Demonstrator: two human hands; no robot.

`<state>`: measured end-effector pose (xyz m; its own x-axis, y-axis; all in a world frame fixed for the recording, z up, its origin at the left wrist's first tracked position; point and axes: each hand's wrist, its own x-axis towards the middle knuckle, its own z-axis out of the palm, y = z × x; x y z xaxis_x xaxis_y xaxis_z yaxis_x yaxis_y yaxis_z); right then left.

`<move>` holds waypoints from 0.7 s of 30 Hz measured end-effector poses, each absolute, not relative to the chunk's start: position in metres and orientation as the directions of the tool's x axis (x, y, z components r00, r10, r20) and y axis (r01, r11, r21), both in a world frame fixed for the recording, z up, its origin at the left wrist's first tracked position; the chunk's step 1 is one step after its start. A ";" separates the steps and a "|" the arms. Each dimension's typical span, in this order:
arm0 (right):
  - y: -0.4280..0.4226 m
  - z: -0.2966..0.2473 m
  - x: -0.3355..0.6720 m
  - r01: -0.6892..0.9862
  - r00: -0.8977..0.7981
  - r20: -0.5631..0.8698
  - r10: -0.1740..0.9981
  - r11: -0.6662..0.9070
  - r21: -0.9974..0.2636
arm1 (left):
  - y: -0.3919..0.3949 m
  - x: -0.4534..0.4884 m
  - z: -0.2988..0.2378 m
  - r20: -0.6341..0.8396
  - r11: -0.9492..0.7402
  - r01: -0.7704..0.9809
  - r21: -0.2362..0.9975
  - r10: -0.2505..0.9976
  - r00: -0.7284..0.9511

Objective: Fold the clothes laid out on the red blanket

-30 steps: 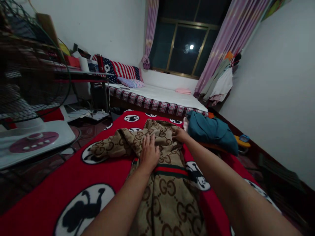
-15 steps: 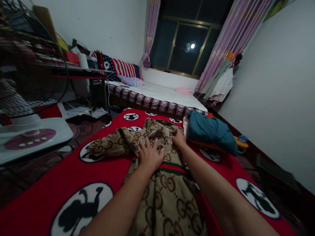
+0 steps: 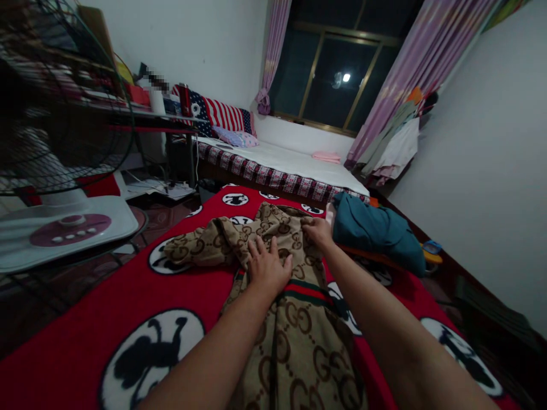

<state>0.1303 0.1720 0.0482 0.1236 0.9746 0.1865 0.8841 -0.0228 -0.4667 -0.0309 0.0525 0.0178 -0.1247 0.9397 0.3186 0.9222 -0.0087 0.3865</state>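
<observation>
A tan patterned garment [image 3: 294, 336] with a red and green band lies along a red blanket [image 3: 179, 290] printed with black and white circles. My left hand [image 3: 268, 267] lies flat on the garment just above the band, fingers spread. My right hand [image 3: 317, 230] rests at the garment's far right edge, fingers curled on the cloth. A bunched sleeve of the garment [image 3: 196, 247] trails off to the left.
A teal bundle of cloth [image 3: 376, 230] lies right of my right hand. A white fan base [image 3: 64, 228] and its wire cage [image 3: 55, 114] stand at the left. Beyond are a bed [image 3: 294, 165], cluttered shelves, a dark window and hanging clothes [image 3: 397, 148].
My left hand's fingers have spread wider on the cloth. My right hand stays at the garment's far edge. The view has shifted slightly.
</observation>
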 end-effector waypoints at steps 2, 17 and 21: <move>0.168 0.042 0.132 0.887 0.242 0.231 0.942 -0.118 -0.447 | 0.053 -0.030 0.020 0.303 0.016 0.921 0.389 0.942 -0.145; 0.104 0.025 0.104 0.975 -0.134 0.193 0.972 0.164 -0.151 | 0.054 -0.031 0.023 0.239 0.039 0.910 0.414 0.960 -0.149; 0.107 0.019 0.101 0.972 -0.149 -0.035 0.988 0.140 -0.190 | 0.056 -0.034 0.022 0.238 0.014 0.921 0.390 0.964 -0.116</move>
<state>0.1013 0.1069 0.0188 -0.1493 0.9882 -0.0353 0.9718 0.1401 -0.1897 -0.0339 0.0562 0.0221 -0.1159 0.9642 0.2383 0.9208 0.0143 0.3898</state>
